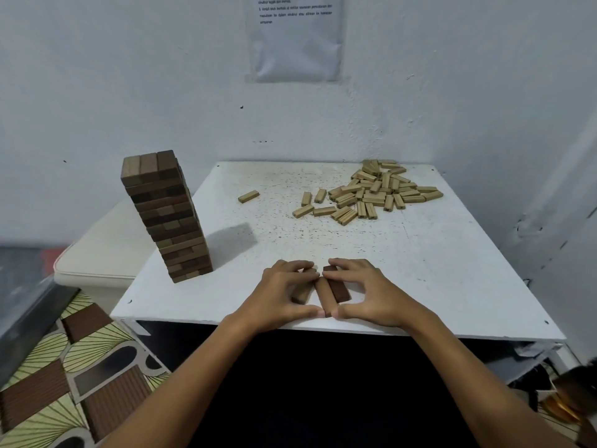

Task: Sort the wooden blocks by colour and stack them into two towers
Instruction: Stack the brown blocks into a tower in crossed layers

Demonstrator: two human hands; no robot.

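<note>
A tall tower of dark brown blocks point(171, 218) stands at the table's left edge. Light tan blocks lie in a loose pile point(374, 192) at the back right, with one stray tan block point(248, 196) left of it. Near the front edge three dark blocks point(326, 291) lie side by side. My left hand point(286, 294) and my right hand point(368, 292) press against this row from both sides, thumbs at the near ends and fingers over the far ends. The leftmost block is partly hidden under my left fingers.
The white speckled table point(436, 270) sits in a wall corner, with a paper sheet point(295, 37) taped on the wall above. A cream cushioned seat point(103, 253) stands to the left. Patterned flooring point(64, 383) lies below left.
</note>
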